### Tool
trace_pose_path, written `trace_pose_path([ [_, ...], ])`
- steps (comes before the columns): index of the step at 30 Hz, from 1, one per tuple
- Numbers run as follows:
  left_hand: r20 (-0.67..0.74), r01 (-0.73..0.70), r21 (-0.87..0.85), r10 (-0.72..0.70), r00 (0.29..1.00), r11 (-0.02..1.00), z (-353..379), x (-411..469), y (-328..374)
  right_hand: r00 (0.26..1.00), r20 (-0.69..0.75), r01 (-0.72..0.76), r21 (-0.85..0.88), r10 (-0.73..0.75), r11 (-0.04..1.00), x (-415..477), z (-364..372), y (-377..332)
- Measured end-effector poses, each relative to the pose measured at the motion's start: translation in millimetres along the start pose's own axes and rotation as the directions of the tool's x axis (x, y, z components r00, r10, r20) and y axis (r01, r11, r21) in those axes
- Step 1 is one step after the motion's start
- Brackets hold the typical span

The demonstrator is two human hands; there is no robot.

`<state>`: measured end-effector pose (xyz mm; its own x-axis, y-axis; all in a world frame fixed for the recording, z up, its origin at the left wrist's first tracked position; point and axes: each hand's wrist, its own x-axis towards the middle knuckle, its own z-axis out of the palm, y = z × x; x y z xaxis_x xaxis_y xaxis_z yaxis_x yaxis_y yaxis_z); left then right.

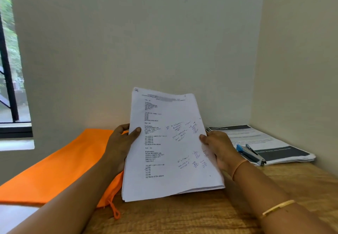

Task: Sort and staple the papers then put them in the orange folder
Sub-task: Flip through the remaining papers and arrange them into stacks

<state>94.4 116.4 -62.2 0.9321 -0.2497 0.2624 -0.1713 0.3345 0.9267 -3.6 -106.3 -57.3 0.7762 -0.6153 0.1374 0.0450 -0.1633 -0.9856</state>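
- Window (11,65): far left, dark frame, greenery beyond.
- Orange folder (60,166): flat on the left of the wooden table (182,215), its orange cord (114,209) trailing off the near corner.
- Left hand (120,146): grips the left edge of the papers (170,146), thumb on the front sheet, fingers behind.
- Papers: a stack held up at centre, tilted, its near edge at the table; printed text and handwritten notes face the camera.
- Right hand (219,148): grips the right edge, thumb in front.
- Stapler (251,154): blue and metal, lying on a second stack (274,144) at far right.
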Motion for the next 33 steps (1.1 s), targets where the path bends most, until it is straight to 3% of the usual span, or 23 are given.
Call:
trace_pose_path([
  [6,0.204,0.181,-0.142,-0.150,0.967,0.973,-0.5,-1.4,1.7,0.997,-0.057,0.056,-0.039,-0.058,0.998,-0.6,2.2,1.0],
  [12,0.392,0.352,-0.101,-0.288,0.874,0.930,-3.9,-4.6,1.7,0.987,-0.136,0.077,-0.093,-0.089,0.993,0.4,0.1,1.5],
  [17,0.328,0.342,-0.105,-0.292,0.899,0.934,-4.9,1.4,-2.0,0.969,-0.203,0.116,-0.142,-0.143,0.983,4.0,-6.2,2.5],
  [23,0.075,0.079,0.181,-0.094,0.993,0.980,-5.6,3.5,-4.4,0.929,-0.231,0.208,-0.318,-0.288,0.925,9.0,-12.3,10.6],
  [27,-0.014,-0.178,0.577,0.227,0.974,0.797,-16.9,11.1,-6.7,0.953,-0.174,0.116,-0.548,-0.249,0.828,16.2,-24.1,17.2],
  [33,-0.116,-0.163,0.697,0.334,0.935,0.698,-29.7,14.3,-7.7,0.989,-0.082,0.010,-0.782,-0.119,0.623,18.8,-34.5,25.4],
])
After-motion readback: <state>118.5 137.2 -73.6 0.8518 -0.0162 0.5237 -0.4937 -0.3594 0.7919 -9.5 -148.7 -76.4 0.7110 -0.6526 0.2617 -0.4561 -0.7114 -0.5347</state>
